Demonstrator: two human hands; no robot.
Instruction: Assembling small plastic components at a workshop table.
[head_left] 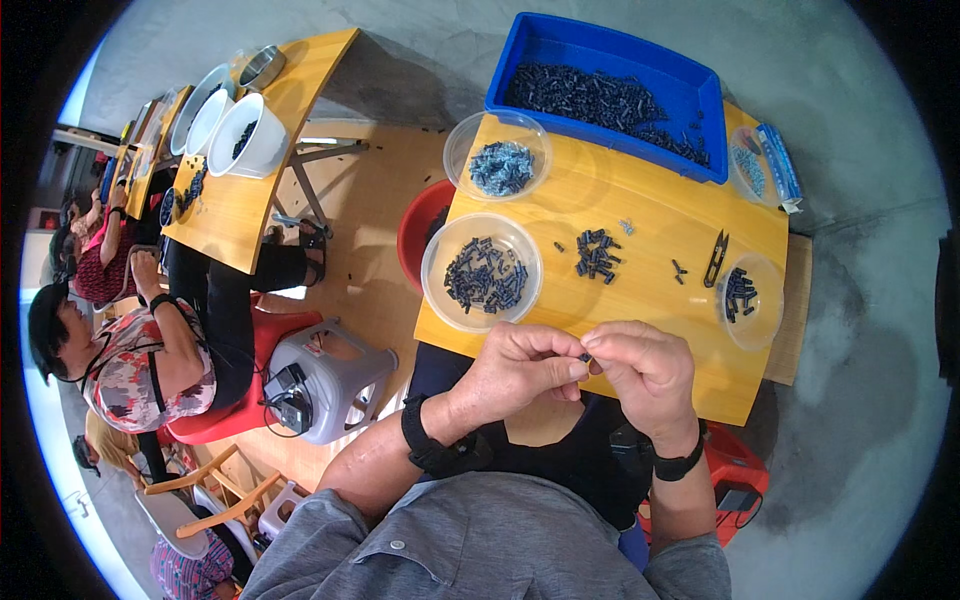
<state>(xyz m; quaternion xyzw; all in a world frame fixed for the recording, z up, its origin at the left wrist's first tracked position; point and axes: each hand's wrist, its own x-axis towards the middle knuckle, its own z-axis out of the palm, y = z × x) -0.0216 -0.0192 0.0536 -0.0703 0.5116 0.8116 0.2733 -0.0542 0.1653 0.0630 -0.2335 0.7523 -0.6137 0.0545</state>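
Observation:
My left hand (529,366) and my right hand (643,372) meet over the near edge of the yellow table, fingertips pinched together. Between them is a small dark cylindrical piece (586,358), mostly covered by the fingers, so its exact kind is hidden. Just beyond my left hand stands a clear round tub (432,285) holding many small black cylindrical pieces (485,275). A loose pile of the same black pieces (598,256) lies on the table past my fingers. To the right, a pair of black thread snips (716,259) rests beside a smaller clear tub (762,325) with some black pieces.
A blue bin (610,38) full of black pieces stands at the far side. Near it are a clear tub (460,150) of blue-and-black pieces and a small tub (747,165) of light-blue bits. A red bucket (412,235) sits left of the table; a seated person (150,360) is farther left.

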